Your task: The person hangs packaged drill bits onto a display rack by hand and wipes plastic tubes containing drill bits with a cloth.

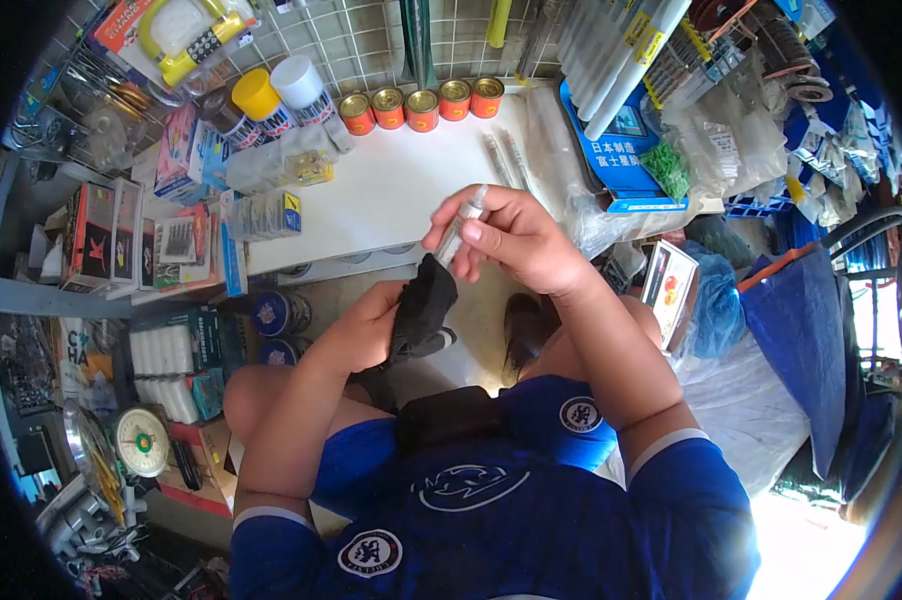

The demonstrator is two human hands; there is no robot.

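Observation:
My right hand [526, 238] pinches a slim clear tube with a narrow tip [458, 232], which leans with its tip up and away from me. The tube's lower end meets a black cloth [426, 305]. My left hand [364, 328] is closed on that cloth, below and to the left of the tube. Fine print on the tube is too small to read. Two similar slim tubes [507, 158] lie on the white shelf [401, 185] beyond my right hand.
Several small red cans [422, 110] line the back of the shelf. Spray cans [300, 88] and boxed goods [187, 155] stand left. A blue card display [626, 140] and plastic-wrapped goods [721, 150] are right. A dial scale [144, 442] sits low left.

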